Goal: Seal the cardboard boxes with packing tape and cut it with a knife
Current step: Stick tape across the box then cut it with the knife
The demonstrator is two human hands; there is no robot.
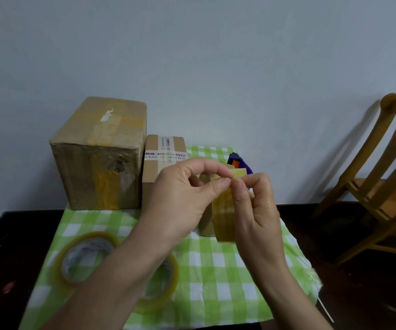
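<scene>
Both hands meet above the middle of the table. My left hand (185,194) and my right hand (256,206) pinch the top of a loose yellowish strip of packing tape (224,217) that hangs down between them. Behind the strip stands a small cardboard box (206,220), mostly hidden by my hands. A large taped cardboard box (99,153) sits at the back left, with a medium box (163,160) bearing a printed label beside it. Two tape rolls lie near me: one (85,258) on the left, another (161,282) partly under my left forearm. A purple and orange knife (238,163) lies behind my fingers.
A green and white checked cloth (227,270) covers the table top, with the dark table (6,246) showing at both sides. A wooden chair (382,186) stands to the right. A plain wall rises close behind the boxes.
</scene>
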